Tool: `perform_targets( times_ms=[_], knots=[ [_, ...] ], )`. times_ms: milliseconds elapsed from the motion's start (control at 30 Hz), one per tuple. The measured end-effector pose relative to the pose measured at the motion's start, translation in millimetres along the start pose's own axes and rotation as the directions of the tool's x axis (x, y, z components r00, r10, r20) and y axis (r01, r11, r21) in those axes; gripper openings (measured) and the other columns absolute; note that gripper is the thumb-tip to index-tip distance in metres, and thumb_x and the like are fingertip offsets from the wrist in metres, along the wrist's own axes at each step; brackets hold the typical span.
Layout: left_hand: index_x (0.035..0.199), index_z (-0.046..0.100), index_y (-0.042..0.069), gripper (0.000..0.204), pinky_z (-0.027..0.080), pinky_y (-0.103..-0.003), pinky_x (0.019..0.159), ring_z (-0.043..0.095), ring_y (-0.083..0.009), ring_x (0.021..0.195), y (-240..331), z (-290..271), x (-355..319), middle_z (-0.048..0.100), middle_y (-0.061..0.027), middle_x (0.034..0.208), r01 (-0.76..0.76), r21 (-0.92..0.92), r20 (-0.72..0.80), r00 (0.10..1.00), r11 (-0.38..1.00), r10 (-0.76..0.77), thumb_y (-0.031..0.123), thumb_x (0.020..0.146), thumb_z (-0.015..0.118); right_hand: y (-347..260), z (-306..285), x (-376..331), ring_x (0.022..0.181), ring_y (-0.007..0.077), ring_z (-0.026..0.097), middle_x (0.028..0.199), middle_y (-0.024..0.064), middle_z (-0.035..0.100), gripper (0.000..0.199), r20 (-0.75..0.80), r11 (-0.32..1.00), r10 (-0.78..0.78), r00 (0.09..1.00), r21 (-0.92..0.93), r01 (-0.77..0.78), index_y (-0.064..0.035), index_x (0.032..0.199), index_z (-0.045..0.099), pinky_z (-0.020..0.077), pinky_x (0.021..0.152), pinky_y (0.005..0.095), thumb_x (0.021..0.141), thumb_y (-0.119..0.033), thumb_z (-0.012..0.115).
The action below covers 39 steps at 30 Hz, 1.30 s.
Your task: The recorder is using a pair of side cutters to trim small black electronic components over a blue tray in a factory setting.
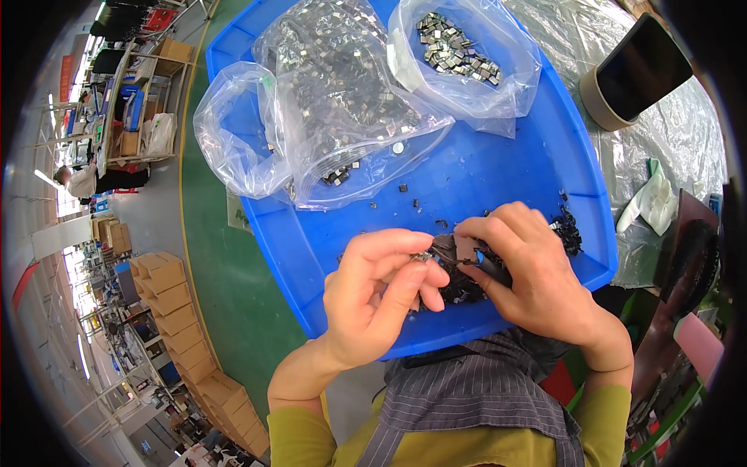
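My left hand (pixel 377 292) pinches a small shiny metal part (pixel 422 256) between thumb and fingertips, above the near side of a blue plastic tray (pixel 537 167). Close beside it, my right hand (pixel 537 272) is closed around a dark, rod-like tool (pixel 492 267) with a bit of blue on it. A flat brown block (pixel 467 249) sits at the right thumb and forefinger; whether it belongs to the tool I cannot tell. The two hands nearly meet. Beneath them lies a heap of black scraps (pixel 465 292), partly hidden by my fingers.
Clear plastic bags of small metal parts (pixel 455 48), (pixel 334 70) fill the tray's far side, beside another clear bag (pixel 233 128). More black scraps (pixel 568 231) lie at the right. Beyond the rim are a phone on a round stand (pixel 607 101) and a white glove (pixel 654 198).
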<state>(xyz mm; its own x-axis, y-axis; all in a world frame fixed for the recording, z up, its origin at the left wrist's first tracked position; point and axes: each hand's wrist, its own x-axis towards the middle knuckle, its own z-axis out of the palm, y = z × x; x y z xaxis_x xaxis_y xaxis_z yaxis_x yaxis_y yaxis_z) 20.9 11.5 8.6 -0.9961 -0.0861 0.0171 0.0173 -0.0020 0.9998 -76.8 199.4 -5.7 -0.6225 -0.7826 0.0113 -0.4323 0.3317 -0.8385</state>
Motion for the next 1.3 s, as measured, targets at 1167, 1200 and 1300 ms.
perform_targets(
  times_ms=[1167,1200,1300],
  knots=[
    [0.119,0.051,-0.008,0.033,0.057,-0.026,0.063,0.073,-0.0187,0.075,0.8,7.1,-3.2,0.071,-0.0163,0.087,-0.028,0.368,-0.079,0.995,0.929,0.061,-0.009,0.088,0.062,4.5,7.6,0.3,0.078,0.0263,0.048,0.085,0.0074,0.047,0.043,-0.164,0.931,-0.159,0.974,-0.353,0.092,-0.0068,0.105,0.059,0.0362,0.070,0.0389,0.064,-0.005,0.074],
    [0.119,0.051,-0.008,0.033,0.057,-0.026,0.063,0.073,-0.0187,0.075,2.0,6.6,-2.3,0.071,-0.0163,0.087,-0.029,0.367,-0.076,0.995,0.930,0.061,-0.009,0.088,0.062,5.0,7.9,-0.1,0.079,0.0264,0.048,0.084,0.0075,0.046,0.043,-0.157,0.933,-0.153,0.976,-0.348,0.091,-0.0067,0.104,0.059,0.0361,0.070,0.0387,0.064,-0.005,0.074],
    [0.121,0.047,-0.006,0.032,0.057,-0.026,0.063,0.072,-0.0180,0.075,6.7,4.6,-3.2,0.070,-0.0165,0.087,0.069,0.181,-0.053,0.997,0.981,-0.060,-0.008,0.091,0.057,4.3,9.2,-0.2,0.079,0.0268,0.049,0.085,0.0078,0.046,0.045,-0.119,0.948,-0.147,0.982,-0.302,0.105,-0.0064,0.104,0.058,0.0368,0.069,0.0386,0.062,-0.004,0.073]
  ],
)
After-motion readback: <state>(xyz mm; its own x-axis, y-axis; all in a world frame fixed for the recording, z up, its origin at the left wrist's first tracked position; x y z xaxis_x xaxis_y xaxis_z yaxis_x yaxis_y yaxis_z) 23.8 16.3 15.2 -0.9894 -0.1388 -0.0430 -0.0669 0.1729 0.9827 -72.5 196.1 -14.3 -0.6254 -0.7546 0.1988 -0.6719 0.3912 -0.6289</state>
